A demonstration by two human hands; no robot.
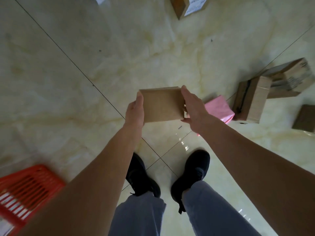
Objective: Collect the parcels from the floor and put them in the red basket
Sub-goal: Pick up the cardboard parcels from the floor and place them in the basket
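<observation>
A flat brown cardboard parcel is held in the air in front of me, above the tiled floor. My left hand grips its left edge and my right hand grips its right edge. The red basket stands on the floor at the lower left, partly behind my left forearm. On the floor to the right lie a pink parcel, a taped brown box, a printed cardboard box and a dark brown parcel.
Another cardboard box with a white label lies at the top edge, and a white parcel corner at the top left. My two black shoes stand on the glossy cream floor below the parcel.
</observation>
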